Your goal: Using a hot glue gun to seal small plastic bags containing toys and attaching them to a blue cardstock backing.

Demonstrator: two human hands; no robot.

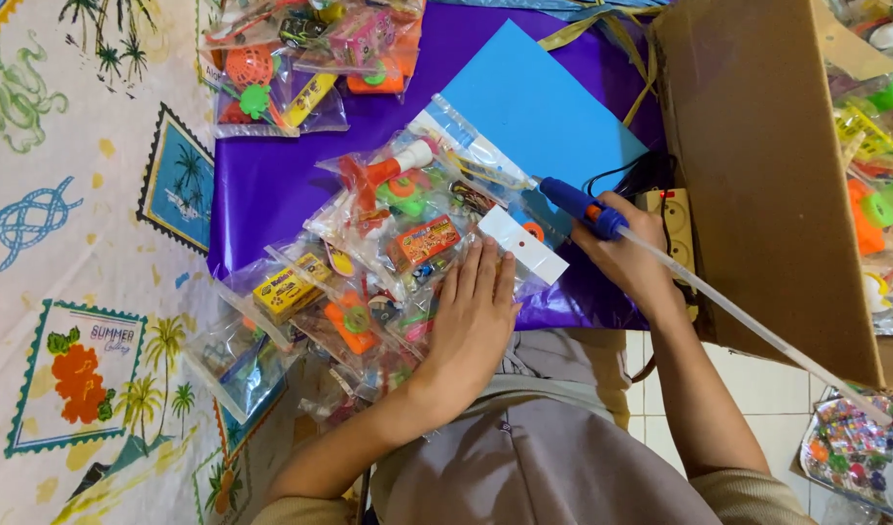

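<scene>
A blue glue gun (580,207) was gripped in the right hand (629,255), fingers closed round the handle, nozzle aimed toward 10 o'clock. A long translucent glue stick (757,331) was seen projecting from the gun's rear toward 4 o'clock. The left hand (471,316) was laid open and flat, palm down, on a clear plastic bag (417,243) of small toys. A white card tag (522,245) was seen at the bag's edge, just beside the left fingertips (485,258) and between the two hands.

In that bag an orange-and-white toy, a green ring and an orange printed box were visible. More clear toy bags (291,311) were overlapped at 8 o'clock of the left hand; a yellow box and an orange piece were seen in them. Another stack of toy bags (300,58) was placed at 11 o'clock, well apart.

All bags were laid on purple sheet (262,185) spread over a patterned cloth surface (67,194). A blue card sheet (539,97) was at 12 o'clock. A cardboard box (757,165) was at 3 o'clock of the right hand, with bright plastic toys (874,185) seen past its far wall.
</scene>
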